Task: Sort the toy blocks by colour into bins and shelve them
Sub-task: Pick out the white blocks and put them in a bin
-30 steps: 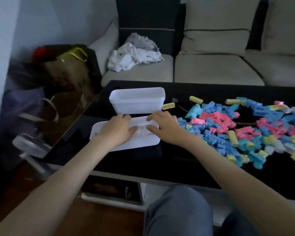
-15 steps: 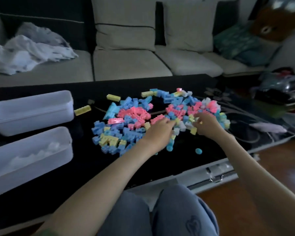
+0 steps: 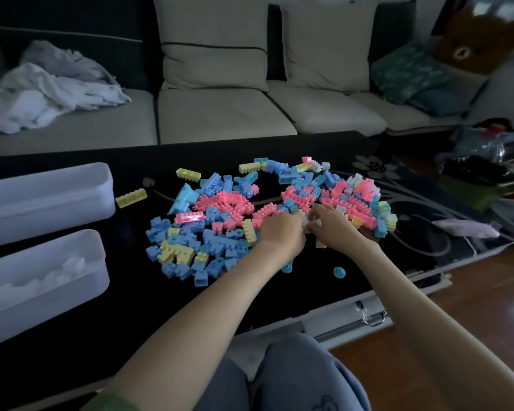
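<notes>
A pile of toy blocks [image 3: 220, 223] in blue, pink, yellow and white is spread over the black table [image 3: 131, 307]. My left hand [image 3: 282, 231] and my right hand [image 3: 337, 226] meet at the pile's near middle. Both have curled fingers and pinch a small white block [image 3: 310, 226] between them; most of it is hidden. Two white bins stand at the left. The near bin [image 3: 51, 295] holds white blocks, and the far bin's [image 3: 51, 203] inside is out of sight.
Loose yellow bricks [image 3: 131, 197] lie between the pile and the far bin, and a blue ring [image 3: 339, 272] lies near the front edge. A sofa with crumpled cloth [image 3: 42, 93] stands behind the table. Bags and clutter [image 3: 484, 167] sit at the right.
One second ago both hands rested on the near bin at the left. They have moved right into the pile and now meet, closing on a white block.
</notes>
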`<state>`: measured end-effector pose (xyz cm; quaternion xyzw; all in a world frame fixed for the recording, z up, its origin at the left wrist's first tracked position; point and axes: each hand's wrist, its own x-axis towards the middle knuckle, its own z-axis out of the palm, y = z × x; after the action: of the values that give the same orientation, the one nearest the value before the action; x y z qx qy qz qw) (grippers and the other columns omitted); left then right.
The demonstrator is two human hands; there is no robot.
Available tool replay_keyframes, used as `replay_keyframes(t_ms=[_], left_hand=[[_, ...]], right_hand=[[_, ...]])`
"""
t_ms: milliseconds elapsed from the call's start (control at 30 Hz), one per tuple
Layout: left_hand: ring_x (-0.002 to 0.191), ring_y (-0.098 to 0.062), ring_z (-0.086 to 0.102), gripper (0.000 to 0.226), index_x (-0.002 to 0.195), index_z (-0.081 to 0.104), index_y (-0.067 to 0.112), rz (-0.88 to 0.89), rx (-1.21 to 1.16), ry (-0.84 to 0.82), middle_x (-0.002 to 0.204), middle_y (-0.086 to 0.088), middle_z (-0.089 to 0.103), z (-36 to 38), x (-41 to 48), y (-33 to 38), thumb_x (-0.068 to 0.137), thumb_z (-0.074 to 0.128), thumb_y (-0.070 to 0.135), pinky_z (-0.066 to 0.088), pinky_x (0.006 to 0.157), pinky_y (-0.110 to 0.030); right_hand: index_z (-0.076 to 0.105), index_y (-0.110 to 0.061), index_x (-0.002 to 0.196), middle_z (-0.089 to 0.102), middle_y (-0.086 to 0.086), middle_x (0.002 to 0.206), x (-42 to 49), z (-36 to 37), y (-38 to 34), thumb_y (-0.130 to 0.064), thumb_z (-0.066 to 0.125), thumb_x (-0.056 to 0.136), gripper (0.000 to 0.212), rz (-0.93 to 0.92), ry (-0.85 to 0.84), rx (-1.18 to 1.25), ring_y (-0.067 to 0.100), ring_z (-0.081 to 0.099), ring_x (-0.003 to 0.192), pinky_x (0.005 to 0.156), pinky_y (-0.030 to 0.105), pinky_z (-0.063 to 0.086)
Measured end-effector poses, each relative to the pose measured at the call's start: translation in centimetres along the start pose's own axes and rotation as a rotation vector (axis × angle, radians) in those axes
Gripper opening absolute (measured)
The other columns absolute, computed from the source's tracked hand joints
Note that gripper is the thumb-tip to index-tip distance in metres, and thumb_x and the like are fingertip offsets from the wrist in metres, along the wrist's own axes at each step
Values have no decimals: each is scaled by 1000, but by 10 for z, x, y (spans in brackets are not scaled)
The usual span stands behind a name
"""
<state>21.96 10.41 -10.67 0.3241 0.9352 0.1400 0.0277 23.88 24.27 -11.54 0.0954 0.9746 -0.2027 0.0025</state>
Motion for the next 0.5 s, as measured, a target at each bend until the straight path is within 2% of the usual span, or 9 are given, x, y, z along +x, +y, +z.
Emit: replay_keyframes(t_ms=[133, 233, 300, 333, 400, 467, 500], left_hand=[[73, -18, 54, 28, 115, 44, 5, -33, -210, 179, 91, -7, 57, -20, -19, -11, 93, 52, 22, 38, 55, -24], [51, -10, 42, 24, 111, 40, 7, -139, -441, 146, 70, 0, 48, -42, -36, -22, 94, 50, 20, 30, 43, -20], [55, -15, 44, 15, 102, 43, 6, -296, -740, 64, 68, -1, 44, -51, -40, -30, 91, 49, 14, 35, 49, -21], [59, -18, 45, 7, 96, 46, 7, -411, -957, 15, 70, -4, 45, -56, -42, -32, 89, 46, 9, 39, 53, -24], [59, -16, 45, 14, 86, 52, 3, -614, -1290, -77, 74, -7, 48, -62, -49, -40, 85, 39, -3, 43, 55, -23], [58, -14, 40, 26, 78, 56, 2, -690, -1404, -112, 79, -9, 47, -63, -52, -46, 81, 33, -10, 40, 49, -20], [57, -12, 36, 27, 80, 58, 1, -694, -1428, -120, 79, -9, 47, -63, -54, -47, 81, 32, -10, 38, 46, -19]], right_hand=[[46, -10, 123, 49, 8, 122, 3, 3, -10, -16, 50, 91, 33, -57, -80, -119, 25, 50, 108, 86, 33, 43], [48, -11, 120, 45, 5, 118, 8, 3, -17, -20, 52, 90, 32, -54, -141, -170, 24, 50, 107, 87, 36, 46], [52, -12, 114, 48, 6, 117, 11, 4, -18, -22, 50, 92, 25, -57, -124, -174, 24, 51, 102, 88, 39, 47], [54, -11, 112, 49, 8, 118, 12, 6, -17, -22, 49, 92, 23, -55, -98, -158, 24, 51, 101, 88, 38, 47], [56, -7, 113, 53, 13, 118, 8, 7, -21, -19, 52, 92, 25, -42, 14, -80, 27, 52, 104, 88, 34, 43], [56, -6, 115, 53, 13, 118, 1, 3, -26, -19, 55, 92, 27, -44, 146, 22, 27, 52, 105, 85, 31, 40], [55, -7, 116, 52, 9, 117, -5, -1, -32, -21, 55, 92, 28, -60, 192, 75, 24, 53, 102, 82, 28, 40]])
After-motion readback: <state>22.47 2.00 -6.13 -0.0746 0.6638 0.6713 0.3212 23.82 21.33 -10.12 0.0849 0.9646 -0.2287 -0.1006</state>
